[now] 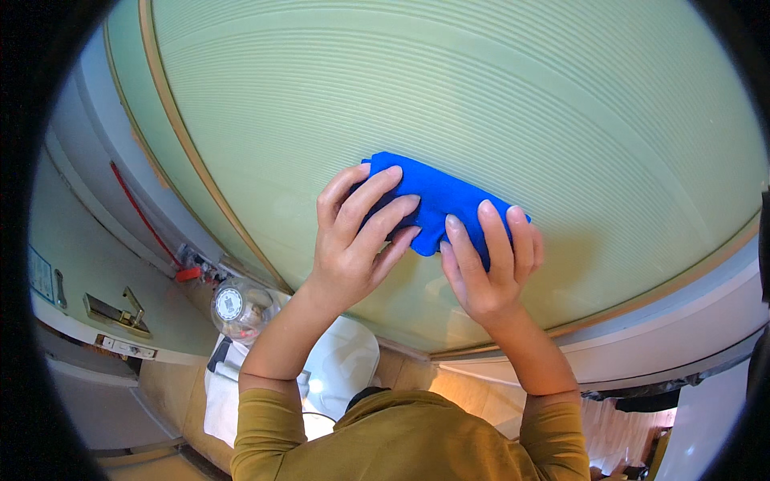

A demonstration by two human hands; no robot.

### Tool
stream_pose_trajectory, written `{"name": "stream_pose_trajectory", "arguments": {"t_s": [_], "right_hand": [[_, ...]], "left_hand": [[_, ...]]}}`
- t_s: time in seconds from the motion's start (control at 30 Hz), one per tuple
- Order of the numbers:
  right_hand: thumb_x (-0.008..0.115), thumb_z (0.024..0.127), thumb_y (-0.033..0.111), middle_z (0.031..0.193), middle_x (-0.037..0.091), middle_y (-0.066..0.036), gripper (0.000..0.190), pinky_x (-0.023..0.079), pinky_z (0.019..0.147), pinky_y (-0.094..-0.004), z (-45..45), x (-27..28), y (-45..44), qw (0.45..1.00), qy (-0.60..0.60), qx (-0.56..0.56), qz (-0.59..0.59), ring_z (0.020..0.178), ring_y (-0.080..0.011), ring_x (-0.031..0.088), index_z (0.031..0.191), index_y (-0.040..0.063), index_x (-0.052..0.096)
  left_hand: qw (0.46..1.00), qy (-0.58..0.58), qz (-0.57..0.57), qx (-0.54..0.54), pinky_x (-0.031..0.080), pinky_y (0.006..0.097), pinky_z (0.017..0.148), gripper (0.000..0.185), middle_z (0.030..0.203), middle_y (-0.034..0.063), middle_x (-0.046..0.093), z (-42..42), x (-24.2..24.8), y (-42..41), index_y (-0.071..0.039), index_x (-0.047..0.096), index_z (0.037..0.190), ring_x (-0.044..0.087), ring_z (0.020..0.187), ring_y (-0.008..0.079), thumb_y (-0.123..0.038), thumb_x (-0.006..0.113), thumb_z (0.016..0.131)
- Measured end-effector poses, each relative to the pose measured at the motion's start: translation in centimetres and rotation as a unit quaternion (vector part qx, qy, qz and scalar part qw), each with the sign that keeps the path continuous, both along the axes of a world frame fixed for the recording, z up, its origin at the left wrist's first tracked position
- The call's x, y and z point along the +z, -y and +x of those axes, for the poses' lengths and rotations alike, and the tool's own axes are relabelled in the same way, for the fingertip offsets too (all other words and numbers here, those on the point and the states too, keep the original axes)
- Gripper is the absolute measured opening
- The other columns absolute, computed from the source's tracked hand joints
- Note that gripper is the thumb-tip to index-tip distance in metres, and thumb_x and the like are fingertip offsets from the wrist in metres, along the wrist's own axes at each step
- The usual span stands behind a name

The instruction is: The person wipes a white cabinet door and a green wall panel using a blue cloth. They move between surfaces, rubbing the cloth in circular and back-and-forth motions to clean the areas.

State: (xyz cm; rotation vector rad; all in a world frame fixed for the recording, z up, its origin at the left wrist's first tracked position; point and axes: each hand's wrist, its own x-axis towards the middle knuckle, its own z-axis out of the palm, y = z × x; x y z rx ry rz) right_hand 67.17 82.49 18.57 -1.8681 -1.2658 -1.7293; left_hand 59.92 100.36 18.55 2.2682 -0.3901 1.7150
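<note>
A folded blue cloth (445,192) lies against a large pale green panel (421,90) with fine ribbed lines. My left hand (355,234) presses on the cloth's left end, fingers spread and bent over it. On its right end rests my right hand (493,258), with the fingertips on the fabric and part of the cloth bunched between the two hands. The underside of the cloth is hidden.
A door with a metal handle (129,315) stands at the left, near a red-headed tool with a long red handle (188,274). Below my left forearm are a clear plastic container (240,306), a white cloth (221,400) and a glossy white surface (343,361).
</note>
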Motion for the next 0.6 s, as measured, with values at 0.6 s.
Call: {"name": "stream_pose_trajectory", "arguments": {"t_s": [0.6], "right_hand": [[0.067,0.082,0.024,0.12,0.06,-0.003,0.023,0.032,0.099,-0.0405,0.1,-0.6,-3.6,0.998,0.049,0.019,-0.022,0.114,-0.0213,0.051,0.105,0.023,0.068]], "left_hand": [[0.998,0.002,-0.06,0.01,0.041,0.0458,0.096,0.045,0.127,0.0097,0.052,-0.6,-2.2,-3.4,-0.012,0.067,0.104,0.045,0.115,0.0358,-0.017,0.083,0.061]]}}
